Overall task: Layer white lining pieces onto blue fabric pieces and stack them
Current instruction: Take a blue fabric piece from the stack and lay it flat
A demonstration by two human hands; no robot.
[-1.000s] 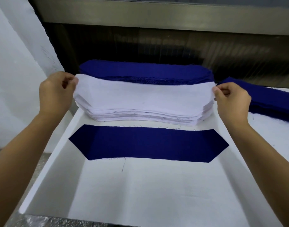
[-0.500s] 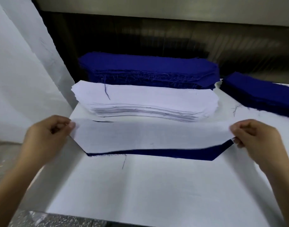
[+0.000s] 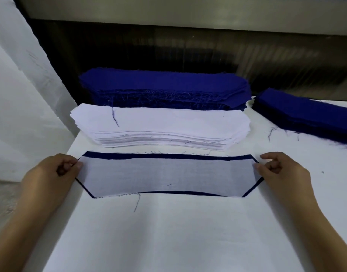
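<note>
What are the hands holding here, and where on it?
The thin white lining piece, pinched at its short ends: left hand on the left, right hand on the right.

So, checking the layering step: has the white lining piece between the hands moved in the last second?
Yes. The white lining piece came toward the person, off the white stack, and now lies on the blue piece in front of it.

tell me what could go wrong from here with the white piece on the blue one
The white lining piece sits unevenly on the blue fabric piece: more blue shows at the far edge than the near, so releasing now may leave it misaligned.
The left hand and right hand pinch its ends; pulling away could drag it.
The loose dark thread at the near edge could get trapped between layers.
</note>
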